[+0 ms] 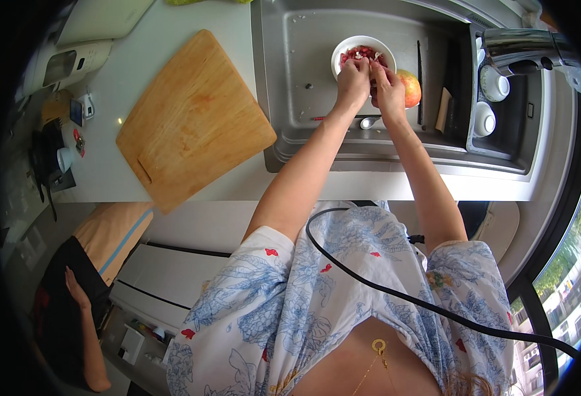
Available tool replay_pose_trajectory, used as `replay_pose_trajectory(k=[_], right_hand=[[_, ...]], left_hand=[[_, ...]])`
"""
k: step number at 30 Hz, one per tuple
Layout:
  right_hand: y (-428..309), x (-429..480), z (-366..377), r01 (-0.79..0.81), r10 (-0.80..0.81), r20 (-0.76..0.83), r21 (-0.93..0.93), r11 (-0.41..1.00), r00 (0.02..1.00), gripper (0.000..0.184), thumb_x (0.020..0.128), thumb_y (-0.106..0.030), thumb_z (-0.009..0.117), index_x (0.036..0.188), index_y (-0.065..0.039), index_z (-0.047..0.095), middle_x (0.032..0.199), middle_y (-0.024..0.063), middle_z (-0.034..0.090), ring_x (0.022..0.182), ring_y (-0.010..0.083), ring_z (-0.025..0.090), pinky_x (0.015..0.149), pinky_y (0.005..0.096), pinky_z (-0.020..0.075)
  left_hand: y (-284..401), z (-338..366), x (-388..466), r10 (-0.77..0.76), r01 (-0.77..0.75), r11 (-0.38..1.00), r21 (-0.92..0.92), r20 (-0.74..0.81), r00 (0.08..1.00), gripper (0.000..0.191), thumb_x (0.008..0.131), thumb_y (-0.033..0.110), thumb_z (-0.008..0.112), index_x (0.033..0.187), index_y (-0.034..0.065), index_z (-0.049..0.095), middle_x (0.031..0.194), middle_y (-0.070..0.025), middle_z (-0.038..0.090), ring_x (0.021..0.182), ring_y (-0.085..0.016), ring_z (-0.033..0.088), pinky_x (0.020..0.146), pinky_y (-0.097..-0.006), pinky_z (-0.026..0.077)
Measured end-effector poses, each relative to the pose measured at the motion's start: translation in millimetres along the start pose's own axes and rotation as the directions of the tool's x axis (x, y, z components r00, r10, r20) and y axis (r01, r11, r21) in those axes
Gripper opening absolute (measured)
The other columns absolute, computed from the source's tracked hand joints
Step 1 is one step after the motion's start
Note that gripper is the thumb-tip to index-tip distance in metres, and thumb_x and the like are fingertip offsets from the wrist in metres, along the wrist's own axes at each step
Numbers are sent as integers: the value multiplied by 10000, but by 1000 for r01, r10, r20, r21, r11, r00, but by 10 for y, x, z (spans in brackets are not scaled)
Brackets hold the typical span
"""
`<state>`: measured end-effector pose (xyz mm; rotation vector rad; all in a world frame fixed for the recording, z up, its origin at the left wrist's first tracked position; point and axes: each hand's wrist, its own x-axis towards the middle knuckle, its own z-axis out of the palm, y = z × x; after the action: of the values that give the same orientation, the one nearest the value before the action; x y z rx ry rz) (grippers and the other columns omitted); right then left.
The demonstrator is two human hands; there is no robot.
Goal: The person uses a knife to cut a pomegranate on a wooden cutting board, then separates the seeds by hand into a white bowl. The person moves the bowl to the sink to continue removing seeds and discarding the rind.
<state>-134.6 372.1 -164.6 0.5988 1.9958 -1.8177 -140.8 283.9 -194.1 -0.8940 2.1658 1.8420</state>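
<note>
Over a white bowl (338,49), my left hand (354,81) and my right hand (389,94) meet with their fingertips together. Between them they grip a small piece of pomegranate, mostly hidden by the fingers. Red pomegranate seeds (357,51) with pale bits of membrane lie in the bowl. A larger pomegranate (410,88) with red and yellow skin rests just right of my right hand. Below the hands, a spoon (367,122) lies on the floor of the sink (305,64).
Left of the sink, a wooden cutting board (196,119) overhangs the counter edge. White bowls (493,84) stand in the right basin under a chrome faucet (523,52). A black cable (394,292) crosses my shirt. Another person's arm (90,336) shows at lower left.
</note>
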Motion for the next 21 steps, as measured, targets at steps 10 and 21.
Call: replay_pose_trajectory(k=[10, 21], right_hand=[[-3, 103, -179, 64, -70, -30, -159, 985, 997, 470, 912, -356, 594, 1103, 73, 598, 842, 139, 666, 707, 198, 637, 620, 296, 501], [-49, 89, -211, 273, -311, -10, -455, 847, 950, 516, 907, -358, 596, 1204, 62, 556, 1019, 250, 672, 966, 340, 666, 862, 372, 510]], left_hand=[[32, -22, -58, 218, -224, 960, 166, 54, 974, 294, 1005, 289, 447, 984, 22, 569, 726, -111, 599, 608, -285, 594, 560, -384, 494], [72, -79, -118, 376, -427, 832, 355, 205, 904, 255, 918, 142, 494, 1086, -13, 609, 1036, -252, 617, 973, -403, 599, 855, -471, 477]])
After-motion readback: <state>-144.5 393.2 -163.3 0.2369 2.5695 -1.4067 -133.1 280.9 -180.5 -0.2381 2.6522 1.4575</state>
